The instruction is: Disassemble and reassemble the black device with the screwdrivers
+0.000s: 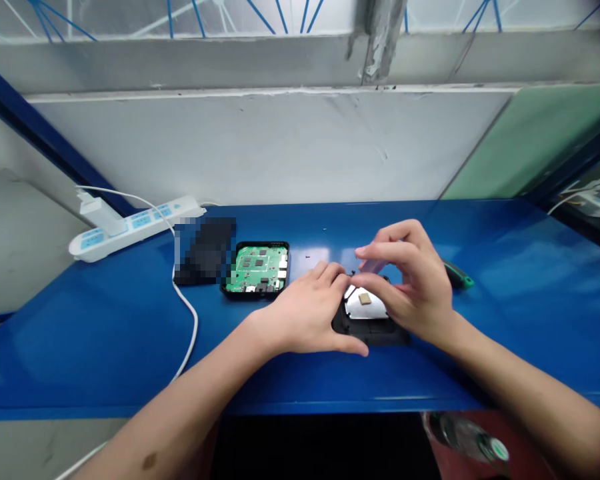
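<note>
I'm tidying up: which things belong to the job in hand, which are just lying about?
Likely part of the job:
black cover with silver plate, at the left hand and right hand
green circuit board in black case
tiny dark screw, apparently
green-tipped object, perhaps

Probably just lying about:
white power strip
white cable
bottle below

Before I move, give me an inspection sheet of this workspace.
Surface: glossy blue table.
Work pieces: green circuit board in a black casing; black cover with a metal plate and tan pad.
Clutter: two tiny screw-like pieces, green-and-black tool, pixelated dark slab.
Hands: left hand over the cover's left side; right hand above the cover, thumb and forefinger tips apart; whether it holds anything is unclear.
Cables: white cable crosses the power strip, then disappears behind the left forearm.
Surroundings: pale wall panel behind, green panel at right, bottle below the table.
</note>
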Tool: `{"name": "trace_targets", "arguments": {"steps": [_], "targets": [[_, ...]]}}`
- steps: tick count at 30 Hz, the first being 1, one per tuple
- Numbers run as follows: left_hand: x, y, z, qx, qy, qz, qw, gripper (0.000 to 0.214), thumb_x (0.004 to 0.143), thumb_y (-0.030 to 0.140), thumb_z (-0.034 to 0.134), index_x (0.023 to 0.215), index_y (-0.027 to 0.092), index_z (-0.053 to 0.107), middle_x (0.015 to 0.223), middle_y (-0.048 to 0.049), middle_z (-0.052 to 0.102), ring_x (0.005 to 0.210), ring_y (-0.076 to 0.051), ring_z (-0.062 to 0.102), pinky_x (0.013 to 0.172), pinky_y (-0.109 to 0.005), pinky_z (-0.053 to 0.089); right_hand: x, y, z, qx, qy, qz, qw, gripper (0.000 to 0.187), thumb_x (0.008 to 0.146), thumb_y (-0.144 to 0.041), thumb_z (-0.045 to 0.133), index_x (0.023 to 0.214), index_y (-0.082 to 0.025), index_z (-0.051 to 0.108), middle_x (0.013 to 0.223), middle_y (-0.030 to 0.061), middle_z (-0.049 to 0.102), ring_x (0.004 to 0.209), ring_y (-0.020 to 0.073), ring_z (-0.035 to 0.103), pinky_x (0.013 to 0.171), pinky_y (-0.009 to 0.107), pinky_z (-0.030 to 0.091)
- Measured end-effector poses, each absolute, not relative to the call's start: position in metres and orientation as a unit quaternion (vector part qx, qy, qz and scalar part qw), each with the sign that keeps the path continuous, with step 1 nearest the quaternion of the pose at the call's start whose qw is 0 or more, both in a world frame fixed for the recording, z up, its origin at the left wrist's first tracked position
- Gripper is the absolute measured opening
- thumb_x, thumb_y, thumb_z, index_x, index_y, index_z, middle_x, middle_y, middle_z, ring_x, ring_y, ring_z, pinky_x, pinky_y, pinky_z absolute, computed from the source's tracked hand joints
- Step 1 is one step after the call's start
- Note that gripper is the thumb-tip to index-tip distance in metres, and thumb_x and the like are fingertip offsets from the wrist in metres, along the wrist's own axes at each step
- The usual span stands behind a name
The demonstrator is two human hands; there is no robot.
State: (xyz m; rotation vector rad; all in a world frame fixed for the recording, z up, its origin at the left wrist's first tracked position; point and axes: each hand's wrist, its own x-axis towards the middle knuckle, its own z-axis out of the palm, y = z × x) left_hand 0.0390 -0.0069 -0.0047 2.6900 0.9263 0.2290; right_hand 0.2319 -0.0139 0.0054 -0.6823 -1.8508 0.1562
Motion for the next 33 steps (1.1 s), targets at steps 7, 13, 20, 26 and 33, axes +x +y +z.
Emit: {"name": "trace_targets", "arguments": {"steps": [7,13,20,26,33], "targets": [[0.0389,-0.0076,-0.0069,0.932,0.326,0.083,0.133,0.098,0.074,0.082,0.066,0.139,0.011,0.047,0.14,-0.0192,0.052,0.133,-0.04,0.047,0.112,-0.052,0.04,0.2297,-0.02,0.0037,-0.304,-0.779,0.1,0.539,0.045,0.091,-0.008,0.066,0.131,-0.028,0.061,0.104,0.0039,0.069,0.09,0.0162,0.07,0.07,0.032,0.061],[0.0396,-0.0068,-0.0078,0.931,0.328,0.09,0.133,0.094,0.072,0.083,0.066,0.133,0.013,0.051,0.132,-0.0167,0.057,0.125,-0.038,0.052,0.108,-0.051,0.043,0.2302,-0.0206,0.0019,-0.299,-0.767,0.163,0.543,0.037,0.096,-0.008,0.053,0.127,-0.027,0.06,0.121,0.0068,0.065,0.098,0.0184,0.072,0.077,0.038,0.062],[0.0393,-0.0067,-0.0057,0.932,0.325,0.081,0.14,0.095,0.074,0.08,0.067,0.139,0.013,0.047,0.144,-0.0189,0.05,0.135,-0.04,0.045,0.113,-0.052,0.04,0.2286,-0.0173,0.0018,-0.287,-0.768,0.109,0.563,0.041,0.088,-0.01,0.071,0.122,-0.029,0.063,0.101,0.002,0.066,0.088,0.0159,0.069,0.068,0.032,0.06],[0.0397,-0.0064,-0.0073,0.932,0.324,0.09,0.132,0.095,0.074,0.082,0.066,0.136,0.013,0.049,0.134,-0.0171,0.056,0.128,-0.039,0.05,0.11,-0.052,0.041,0.2289,-0.0224,0.0004,-0.296,-0.765,0.178,0.544,0.038,0.096,-0.006,0.053,0.127,-0.027,0.058,0.12,0.0059,0.067,0.1,0.0186,0.072,0.076,0.037,0.063],[0.0399,-0.0067,-0.0044,0.933,0.317,0.086,0.15,0.092,0.074,0.076,0.071,0.141,0.018,0.048,0.148,-0.0163,0.047,0.135,-0.04,0.045,0.112,-0.053,0.04,0.2301,-0.0149,0.0023,-0.267,-0.778,0.105,0.559,0.036,0.083,-0.013,0.078,0.114,-0.028,0.064,0.1,0.0018,0.057,0.082,0.0151,0.064,0.067,0.034,0.061]]}}
